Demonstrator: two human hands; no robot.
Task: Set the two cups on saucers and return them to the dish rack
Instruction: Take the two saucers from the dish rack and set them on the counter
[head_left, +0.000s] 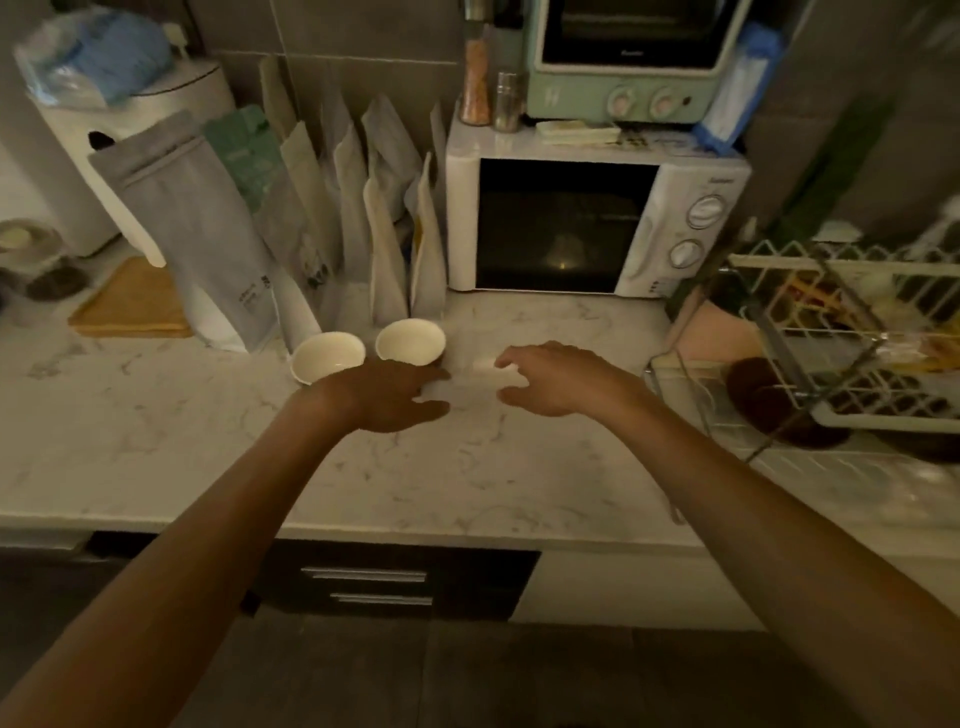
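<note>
Two cream cups stand upright side by side on the marble counter: the left cup and the right cup. My left hand hovers just in front of them, fingers spread, its fingertips close to the right cup's base; I cannot tell whether they touch it. My right hand is open above the bare counter to the right of the cups, holding nothing. The wire dish rack stands at the right edge. No saucer is clearly visible.
Several standing pouches line the wall behind the cups. A white microwave with a green toaster oven on top sits at the back right. A wooden board lies at the left. The dish rack holds dark bowls.
</note>
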